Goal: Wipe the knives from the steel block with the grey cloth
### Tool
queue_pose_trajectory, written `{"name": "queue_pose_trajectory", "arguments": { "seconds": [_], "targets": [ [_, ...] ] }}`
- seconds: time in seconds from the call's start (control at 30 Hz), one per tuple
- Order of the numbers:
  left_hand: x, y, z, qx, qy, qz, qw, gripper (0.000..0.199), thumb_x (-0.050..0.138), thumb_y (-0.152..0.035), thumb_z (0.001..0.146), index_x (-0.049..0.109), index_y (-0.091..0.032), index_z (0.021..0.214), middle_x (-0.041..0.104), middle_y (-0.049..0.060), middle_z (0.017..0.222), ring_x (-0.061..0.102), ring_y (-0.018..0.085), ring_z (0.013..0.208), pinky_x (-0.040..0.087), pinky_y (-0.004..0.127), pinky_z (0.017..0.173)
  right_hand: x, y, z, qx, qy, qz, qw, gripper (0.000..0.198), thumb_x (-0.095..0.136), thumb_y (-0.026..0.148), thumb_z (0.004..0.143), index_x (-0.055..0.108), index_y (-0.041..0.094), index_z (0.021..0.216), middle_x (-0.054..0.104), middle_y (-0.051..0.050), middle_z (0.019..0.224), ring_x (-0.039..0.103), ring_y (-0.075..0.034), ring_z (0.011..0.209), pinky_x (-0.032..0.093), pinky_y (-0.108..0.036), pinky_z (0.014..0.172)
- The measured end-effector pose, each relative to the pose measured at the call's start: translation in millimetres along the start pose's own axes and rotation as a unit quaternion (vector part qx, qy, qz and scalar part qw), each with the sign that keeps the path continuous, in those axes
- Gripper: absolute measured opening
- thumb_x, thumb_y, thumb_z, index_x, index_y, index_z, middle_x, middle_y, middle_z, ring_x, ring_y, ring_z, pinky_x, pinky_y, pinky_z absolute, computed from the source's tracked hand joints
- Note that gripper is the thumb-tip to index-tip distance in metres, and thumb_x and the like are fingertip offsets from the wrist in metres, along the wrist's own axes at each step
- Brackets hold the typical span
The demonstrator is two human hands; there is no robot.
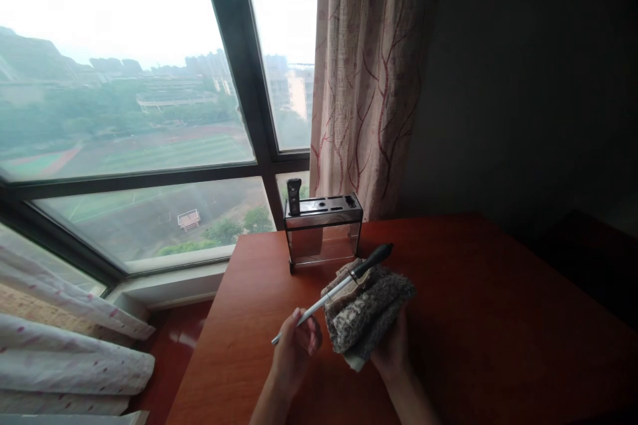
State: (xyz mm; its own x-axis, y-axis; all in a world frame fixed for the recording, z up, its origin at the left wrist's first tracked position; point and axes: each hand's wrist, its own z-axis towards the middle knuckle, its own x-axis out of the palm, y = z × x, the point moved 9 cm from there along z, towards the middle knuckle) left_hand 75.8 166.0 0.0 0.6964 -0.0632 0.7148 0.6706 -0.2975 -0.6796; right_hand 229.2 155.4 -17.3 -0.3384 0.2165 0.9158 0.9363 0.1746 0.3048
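My left hand [296, 343] pinches the pale metal rod of what looks like a sharpening steel [326, 299], close to its tip. The steel slants up to the right, and its black handle lies over a folded grey towel [359, 313]. From below and behind, my right hand [393, 349] holds this towel; most of its fingers are hidden by the cloth. Just beyond the towel stands a clear-sided knife block [323, 239] with a dark slotted top. A knife with a black handle [294, 196] sticks up from its left end.
The reddish-brown wooden table [478, 292] runs under both hands, its left edge near the window. A patterned curtain [369, 80] hangs behind the knife block. Another light curtain [64, 358] is at lower left, beside the window frame [234, 46].
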Motion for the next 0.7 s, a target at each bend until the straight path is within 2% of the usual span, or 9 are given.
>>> {"name": "queue_pose_trajectory", "arguments": {
  "seconds": [0.13, 0.23, 0.33, 0.47, 0.57, 0.7],
  "targets": [
    [-1.9, 4.6, -1.9, 0.001, -0.011, 0.066, 0.998, 0.038, 0.057, -0.045, 0.085, 0.063, -0.014, 0.063, 0.055, 0.0, 0.047, 0.045, 0.007, 0.041, 0.034, 0.019, 0.043, -4.9, -4.8, 0.3, 0.008, -0.009, 0.01, 1.0, 0.055, 0.06, 0.073, 0.068, 0.072, 0.029, 0.098, 0.072, -0.002, 0.111, 0.059, -0.029, 0.113, 0.04, -0.052, 0.102],
    [-0.3, 9.9, -3.9, -0.009, -0.026, 0.119, 0.993, 0.036, 0.06, -0.044, 0.083, 0.062, -0.014, 0.064, 0.059, 0.001, 0.051, 0.05, 0.01, 0.046, 0.035, 0.02, 0.043, -3.1, -7.7, 1.0, 0.014, -0.004, -0.002, 1.0, 0.053, 0.067, 0.067, 0.067, 0.071, 0.025, 0.099, 0.072, -0.005, 0.109, 0.058, -0.029, 0.115, 0.037, -0.051, 0.105],
    [4.9, 10.3, -5.5, -0.009, -0.029, 0.13, 0.991, 0.038, 0.064, -0.047, 0.079, 0.06, -0.015, 0.06, 0.057, 0.001, 0.05, 0.048, 0.01, 0.045, 0.035, 0.02, 0.042, -1.9, -11.1, 3.4, 0.026, -0.012, -0.021, 0.999, 0.051, 0.071, 0.06, 0.069, 0.07, 0.021, 0.102, 0.072, -0.007, 0.11, 0.057, -0.029, 0.118, 0.037, -0.05, 0.105],
    [9.8, 4.9, -6.3, 0.004, -0.022, 0.152, 0.988, 0.041, 0.063, -0.048, 0.079, 0.059, -0.015, 0.056, 0.056, 0.001, 0.048, 0.047, 0.01, 0.044, 0.035, 0.021, 0.043, -9.6, -9.4, 6.9, 0.02, -0.073, -0.045, 0.996, 0.045, 0.069, 0.052, 0.075, 0.067, 0.019, 0.107, 0.072, -0.007, 0.11, 0.06, -0.027, 0.113, 0.043, -0.046, 0.102],
    [6.1, 3.7, -5.6, 0.005, -0.036, 0.152, 0.988, 0.04, 0.064, -0.049, 0.078, 0.061, -0.014, 0.057, 0.057, 0.001, 0.048, 0.047, 0.01, 0.043, 0.034, 0.021, 0.042, -14.9, -2.8, 7.8, -0.002, -0.107, -0.061, 0.992, 0.038, 0.068, 0.047, 0.077, 0.068, 0.021, 0.104, 0.073, -0.004, 0.107, 0.064, -0.024, 0.107, 0.047, -0.043, 0.099],
    [-0.5, 5.6, -3.7, 0.002, -0.042, 0.124, 0.991, 0.039, 0.064, -0.049, 0.078, 0.064, -0.013, 0.062, 0.058, 0.002, 0.048, 0.047, 0.009, 0.042, 0.032, 0.02, 0.042, -18.7, 3.0, 7.1, -0.009, -0.112, -0.057, 0.992, 0.031, 0.07, 0.045, 0.077, 0.07, 0.023, 0.099, 0.074, -0.002, 0.104, 0.065, -0.024, 0.105, 0.048, -0.043, 0.097]
  ]
}}
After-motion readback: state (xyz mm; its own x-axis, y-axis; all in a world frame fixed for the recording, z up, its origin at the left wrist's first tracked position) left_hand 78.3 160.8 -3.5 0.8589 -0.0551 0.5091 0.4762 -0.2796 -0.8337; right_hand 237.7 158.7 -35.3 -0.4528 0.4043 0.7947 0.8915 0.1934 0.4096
